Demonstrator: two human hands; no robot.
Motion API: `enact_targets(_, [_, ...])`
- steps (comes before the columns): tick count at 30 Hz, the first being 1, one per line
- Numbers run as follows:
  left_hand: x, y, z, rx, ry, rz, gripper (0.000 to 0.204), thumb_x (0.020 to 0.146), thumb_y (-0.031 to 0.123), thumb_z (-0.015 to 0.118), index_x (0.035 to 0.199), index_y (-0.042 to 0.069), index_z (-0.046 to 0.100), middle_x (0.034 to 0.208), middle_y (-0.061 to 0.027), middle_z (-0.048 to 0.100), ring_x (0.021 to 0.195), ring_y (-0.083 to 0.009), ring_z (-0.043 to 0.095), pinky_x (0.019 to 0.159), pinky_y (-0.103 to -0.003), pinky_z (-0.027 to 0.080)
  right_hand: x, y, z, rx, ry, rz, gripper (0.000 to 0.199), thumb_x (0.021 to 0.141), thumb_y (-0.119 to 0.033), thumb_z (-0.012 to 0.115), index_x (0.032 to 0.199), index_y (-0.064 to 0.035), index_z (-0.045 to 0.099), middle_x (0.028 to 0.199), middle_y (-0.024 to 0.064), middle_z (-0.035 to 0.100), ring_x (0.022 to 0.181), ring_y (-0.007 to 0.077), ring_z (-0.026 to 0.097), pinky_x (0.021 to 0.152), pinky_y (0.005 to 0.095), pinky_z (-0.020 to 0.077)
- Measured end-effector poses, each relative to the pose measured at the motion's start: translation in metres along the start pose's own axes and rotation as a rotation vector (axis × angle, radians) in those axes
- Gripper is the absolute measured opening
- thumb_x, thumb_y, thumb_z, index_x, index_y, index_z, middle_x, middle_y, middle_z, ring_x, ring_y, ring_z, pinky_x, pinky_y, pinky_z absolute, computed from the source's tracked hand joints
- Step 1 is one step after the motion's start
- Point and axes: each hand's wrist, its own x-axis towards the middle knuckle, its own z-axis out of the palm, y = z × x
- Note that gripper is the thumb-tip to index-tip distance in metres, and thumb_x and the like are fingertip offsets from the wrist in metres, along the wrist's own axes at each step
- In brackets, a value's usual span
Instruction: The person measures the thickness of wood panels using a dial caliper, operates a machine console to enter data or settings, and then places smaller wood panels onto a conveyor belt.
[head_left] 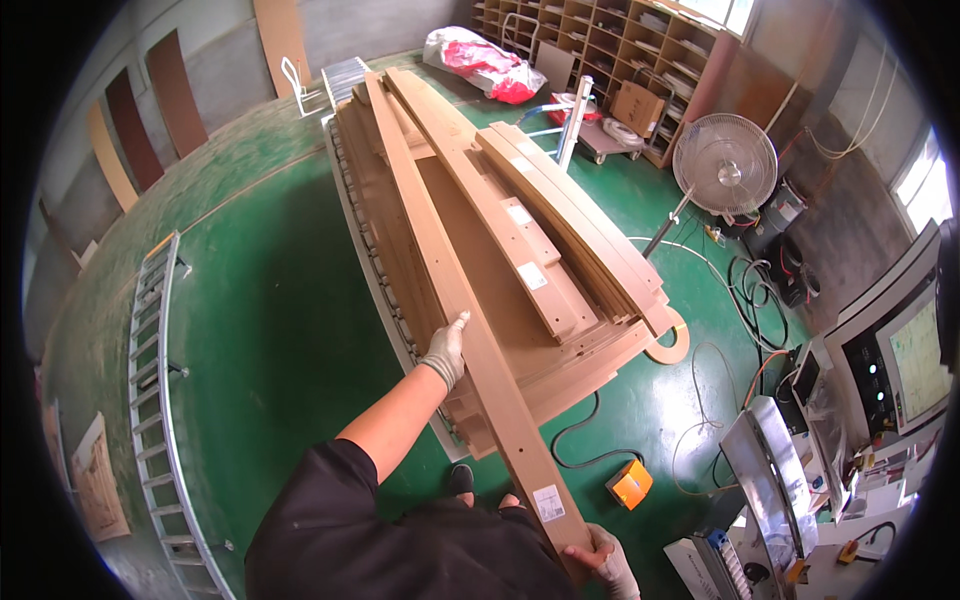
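Observation:
A long brown wooden board (465, 300) slants from the far end of a stack down to my right side. My left hand (445, 353), in a pale glove, grips its left edge near the middle, thumb on top. At the near end my right hand (603, 563), also gloved, holds the board's right edge, with the thumb over the face and the other fingers partly hidden. A white label (549, 503) is stuck on the board close to that hand. Beneath lies the stack of brown panels (560, 385), with another long labelled board (500, 235) on top.
The stack rests on a roller conveyor (372, 250). Another conveyor (152, 400) stands left on the green floor. A pedestal fan (725, 165), loose cables (765, 290) and a machine with a screen (910, 350) are on the right. An orange foot pedal (629, 485) lies near my feet.

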Motion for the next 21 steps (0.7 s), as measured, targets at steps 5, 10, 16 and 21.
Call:
enact_targets(5, [-0.03, -0.021, 0.024, -0.061, -0.104, -0.148, 0.057, 0.095, 0.043, 0.068, 0.131, 0.0, 0.057, 0.129, -0.0164, 0.064, 0.116, -0.0302, 0.062, 0.101, -0.051, 0.051, 0.049, -0.031, -0.019, -0.006, -0.034, -0.062, 0.066, 0.083, -0.032, 0.082, 0.131, 0.0078, 0.059, 0.116, 0.0125, 0.07, 0.105, 0.0177, 0.065, 0.094, 0.0318, 0.0514])
enact_targets(10, [-0.166, -0.099, 0.01, 0.546, -0.454, -0.21, 0.04, 0.103, 0.04, 0.055, 0.113, 0.003, 0.066, 0.104, -0.0088, 0.072, 0.089, -0.021, 0.069, 0.081, -0.038, 0.055, 0.144, -0.042, -0.018, 0.08, -0.068, -0.164, 0.052, 0.091, -0.027, 0.074, 0.13, 0.005, 0.061, 0.111, 0.008, 0.07, 0.098, 0.0146, 0.065, 0.088, 0.0289, 0.0519])
enact_targets(16, [-0.213, -0.147, -0.153, 1.814, -0.352, -0.033, 0.05, 0.097, 0.048, 0.052, 0.105, 0.002, 0.07, 0.099, -0.02, 0.072, 0.099, -0.0344, 0.07, 0.088, -0.046, 0.053, 0.204, -0.064, -0.011, 0.175, -0.123, -0.277, 0.043, 0.095, -0.019, 0.065, 0.132, 0.0038, 0.061, 0.115, 0.0091, 0.068, 0.104, 0.016, 0.062, 0.092, 0.0306, 0.0503])
enact_targets(21, [-0.273, -0.164, -0.361, 1.137, 0.68, -0.379, 0.054, 0.095, 0.039, 0.047, 0.11, -0.006, 0.072, 0.114, -0.0294, 0.069, 0.112, -0.0432, 0.066, 0.098, -0.049, 0.051, 0.239, -0.034, -0.043, -0.617, 0.241, -0.785, 0.047, 0.095, -0.013, 0.067, 0.138, 0.0034, 0.056, 0.127, 0.011, 0.062, 0.114, 0.0215, 0.059, 0.101, 0.033, 0.0467])
